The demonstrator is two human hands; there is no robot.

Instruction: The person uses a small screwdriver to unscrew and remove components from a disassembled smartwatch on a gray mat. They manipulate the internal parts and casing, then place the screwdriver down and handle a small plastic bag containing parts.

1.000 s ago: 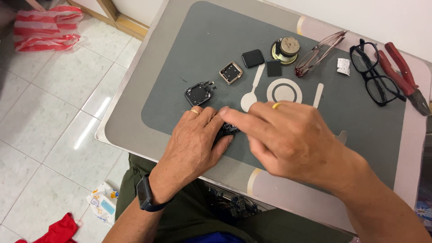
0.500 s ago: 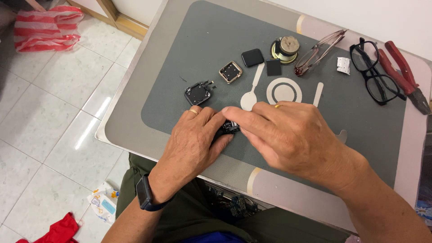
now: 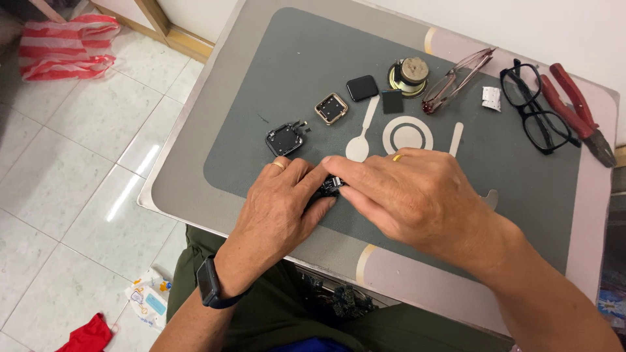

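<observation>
A small table (image 3: 195, 189) with a grey mat (image 3: 495, 195) on top is standing over a white tiled floor (image 3: 72, 169), and a person is sitting at it.

Near the front edge of the mat, both hands are closing around a small black part (image 3: 330, 186). The left hand (image 3: 280, 208) is curling its fingers over it and pressing it down on the mat. The right hand (image 3: 411, 199) is pinching it from the other side with thumb and finger. Most of the part is hiding under the fingers, so its shape is hard to tell.

Just behind the hands, a black square case (image 3: 285, 139) with loose bits sticking out is lying open. A gold-edged square case (image 3: 331, 108) and a dark square screen (image 3: 362, 87) are lying further back, with a little black square (image 3: 392, 102) and a round speaker (image 3: 408, 75) near them. Two pairs of glasses, one thin and pink (image 3: 456, 78) and one black (image 3: 538, 114), are lying at the far side, with red pliers (image 3: 577, 107) next to the black pair.

The part is tiny, so it could be slipping out and falling off the near edge onto the floor. Squeezing too hard could be bending or cracking it. A moving wrist could also be knocking the open black case close by.
</observation>
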